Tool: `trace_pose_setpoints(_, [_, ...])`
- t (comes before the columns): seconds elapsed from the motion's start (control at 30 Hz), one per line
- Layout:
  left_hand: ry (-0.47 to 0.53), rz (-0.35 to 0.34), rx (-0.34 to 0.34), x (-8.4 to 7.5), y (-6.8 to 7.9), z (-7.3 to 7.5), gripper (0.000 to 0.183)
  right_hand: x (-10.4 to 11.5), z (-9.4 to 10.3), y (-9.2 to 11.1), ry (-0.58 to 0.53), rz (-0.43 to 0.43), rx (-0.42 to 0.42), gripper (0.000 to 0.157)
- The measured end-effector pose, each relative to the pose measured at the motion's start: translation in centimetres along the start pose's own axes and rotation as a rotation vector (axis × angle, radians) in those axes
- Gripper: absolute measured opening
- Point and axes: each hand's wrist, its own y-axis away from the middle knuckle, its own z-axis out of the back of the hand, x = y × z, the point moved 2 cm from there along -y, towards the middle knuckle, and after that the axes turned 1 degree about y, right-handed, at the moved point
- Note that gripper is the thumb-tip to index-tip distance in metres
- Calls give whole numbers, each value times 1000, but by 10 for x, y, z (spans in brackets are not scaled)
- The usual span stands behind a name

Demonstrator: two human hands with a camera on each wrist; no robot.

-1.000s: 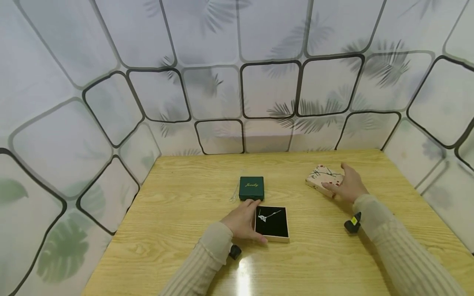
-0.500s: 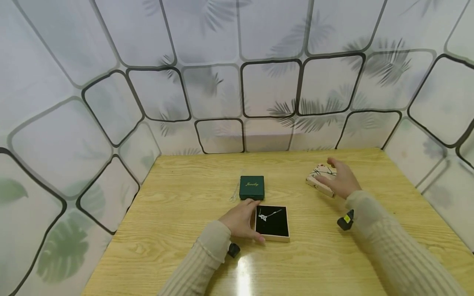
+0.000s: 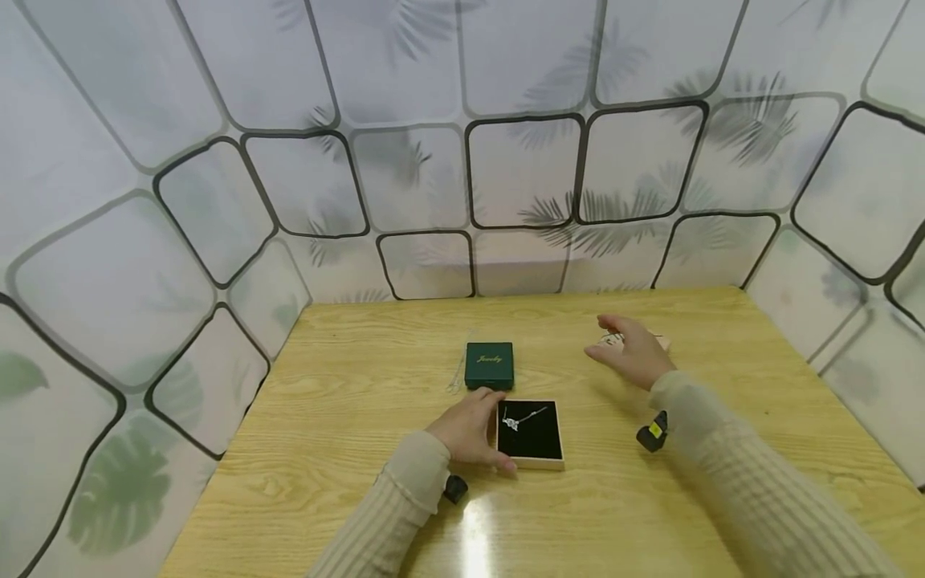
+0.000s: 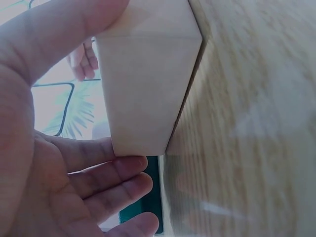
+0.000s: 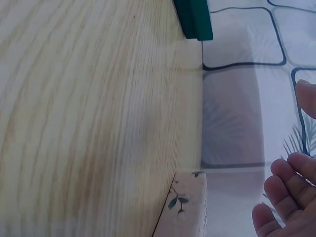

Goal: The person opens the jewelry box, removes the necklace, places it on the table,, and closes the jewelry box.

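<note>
My left hand [image 3: 466, 433] holds a pale, open box base [image 3: 533, 464] by its left side on the table. Its thumb is at the near corner and its index finger at the far one; in the left wrist view they span the plain side wall [image 4: 148, 94]. Inside, a silver necklace [image 3: 513, 423] with a pendant lies on black padding. My right hand [image 3: 630, 355] hovers with fingers spread and nothing held, partly covering the flower-patterned box lid [image 3: 662, 342] behind it. In the right wrist view, the lid [image 5: 183, 210] lies apart from the fingers [image 5: 284, 195].
A closed green jewelry box [image 3: 489, 363] with gold lettering stands just behind the open base. Beside its left edge lies a thin silver chain [image 3: 457, 377]. Patterned curtains [image 3: 426, 185] enclose the wooden table [image 3: 347, 385] at the back and sides.
My right hand has left the patterned lid and moved left, in front of it. The lid stays on the table. My left hand keeps its hold on the box base.
</note>
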Motion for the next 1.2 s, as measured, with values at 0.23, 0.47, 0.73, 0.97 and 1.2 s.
trace_pose_setpoints(0.23, [2, 4, -4, -1, -1, -1, 116, 11, -8, -1, -8, 22, 26, 71])
trace_pose_setpoints(0.47, [-8, 2, -4, -1, -3, -2, 115, 18, -17, 1, 0, 46, 56, 68])
trace_pose_setpoints(0.73, [-22, -11, -10, -4, -5, -2, 113, 28, -25, 4, 57, 85, 62, 59])
trace_pose_setpoints(0.97, [-18, -14, -8, -4, -6, -1, 113, 42, -29, 6, 43, 134, 73, 58])
trace_pose_setpoints(1.2, [-33, -19, -10, -2, -5, 0, 113, 57, -35, 5, 61, 157, 123, 55])
